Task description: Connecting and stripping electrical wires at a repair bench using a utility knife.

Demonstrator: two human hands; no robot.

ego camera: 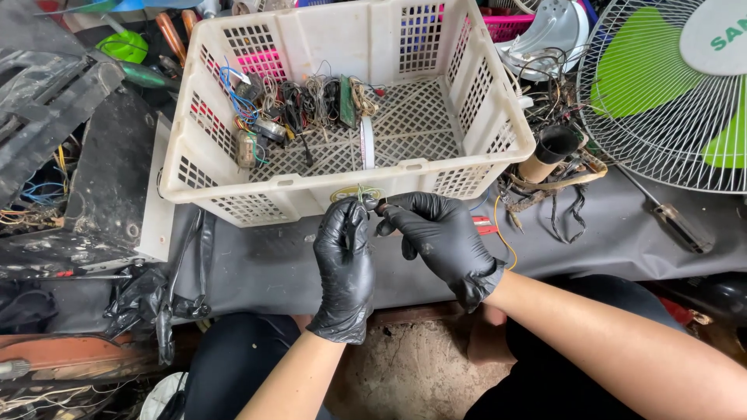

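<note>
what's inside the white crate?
White crate: tangled wires, small electrical parts, a green board, a white strip. Anything under the tangle is hidden.

The one camera sits on my head and looks steeply down over my forearms, close enough that my knees fill the bottom edge. It faces forward across the grey mat (264, 264) to the white basket (342, 109), with the fan (669, 93) cut off at right.

- My left hand (345, 257) and right hand (440, 237) meet just before the basket (498, 140).
- Tangled wire parts (299, 105) lie in it.
- Fan (673, 93) stands right; cardboard tube (545, 154) between.
- Screwdriver (675, 219) lies before fan.
</note>
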